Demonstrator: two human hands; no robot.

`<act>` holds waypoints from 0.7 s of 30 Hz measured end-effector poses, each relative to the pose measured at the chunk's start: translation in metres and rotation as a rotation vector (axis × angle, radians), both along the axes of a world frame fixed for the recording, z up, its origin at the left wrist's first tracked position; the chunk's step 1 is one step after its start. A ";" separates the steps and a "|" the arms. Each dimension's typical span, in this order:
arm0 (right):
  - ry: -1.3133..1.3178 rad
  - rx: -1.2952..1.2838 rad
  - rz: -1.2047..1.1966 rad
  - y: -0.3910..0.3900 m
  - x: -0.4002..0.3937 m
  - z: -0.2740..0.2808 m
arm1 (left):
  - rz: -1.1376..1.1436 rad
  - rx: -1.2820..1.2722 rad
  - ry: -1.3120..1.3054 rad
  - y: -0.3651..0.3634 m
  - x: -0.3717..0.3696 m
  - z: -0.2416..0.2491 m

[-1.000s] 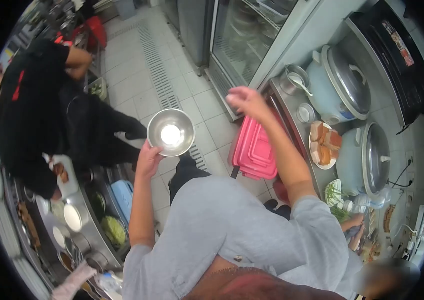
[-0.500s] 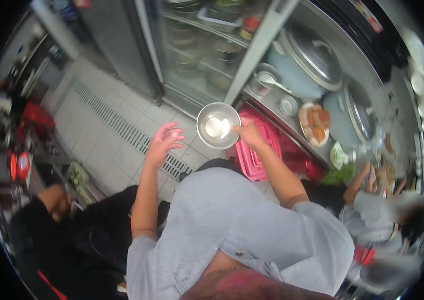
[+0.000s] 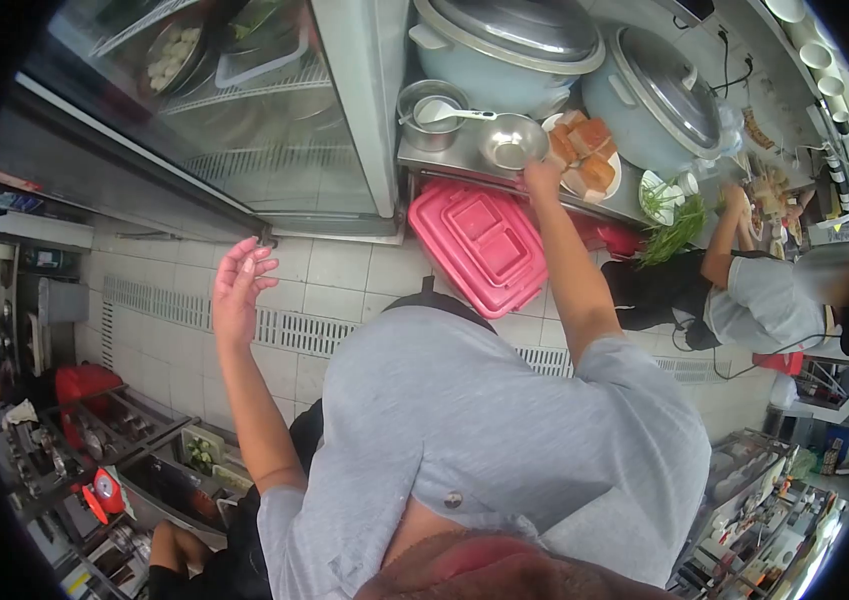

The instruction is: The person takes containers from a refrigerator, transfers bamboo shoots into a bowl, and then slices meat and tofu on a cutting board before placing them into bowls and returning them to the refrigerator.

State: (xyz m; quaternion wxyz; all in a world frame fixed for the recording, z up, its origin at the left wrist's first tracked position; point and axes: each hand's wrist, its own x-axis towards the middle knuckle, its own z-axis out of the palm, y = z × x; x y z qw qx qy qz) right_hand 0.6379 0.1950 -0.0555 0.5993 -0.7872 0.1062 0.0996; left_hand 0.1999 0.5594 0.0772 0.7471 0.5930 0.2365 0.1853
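At the counter edge, my right hand (image 3: pixel 543 179) is closed on the near rim of a round stainless steel bowl (image 3: pixel 494 150). The bowl sits at the front of the counter, between a metal pot (image 3: pixel 414 127) with a white rice paddle (image 3: pixel 467 114) across it and a plate (image 3: pixel 612 185) of orange-brown food blocks (image 3: pixel 590 138). Out to the left, over the tiled floor, my left hand (image 3: pixel 241 292) is raised with fingers loosely apart and nothing in it.
Two big lidded rice cookers (image 3: pixel 504 85) stand behind the bowl. Below the counter is a pink lidded bin (image 3: pixel 479 245). A glass-door fridge (image 3: pixel 344 100) is ahead on the left. To the right a co-worker (image 3: pixel 769 300) handles food near green herbs (image 3: pixel 679 232).
My right hand has carried the bowl from in front of my body to the counter beside the pot. My view has turned right; my left hand stays raised and open.
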 end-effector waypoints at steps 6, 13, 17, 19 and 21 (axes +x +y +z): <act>0.050 0.076 0.024 0.007 0.028 -0.035 | -0.021 0.021 0.032 -0.014 0.040 0.007; 0.169 0.103 0.566 0.027 -0.071 -0.034 | 0.111 0.009 0.106 -0.016 0.037 0.000; -0.053 0.085 1.097 0.101 -0.111 0.005 | 0.209 0.054 0.118 0.016 0.010 -0.010; -0.034 0.035 1.224 0.139 -0.127 0.043 | 0.300 0.115 0.127 0.052 -0.014 -0.007; -0.057 0.004 1.325 0.174 -0.142 0.058 | 0.396 0.187 0.134 0.098 -0.038 0.006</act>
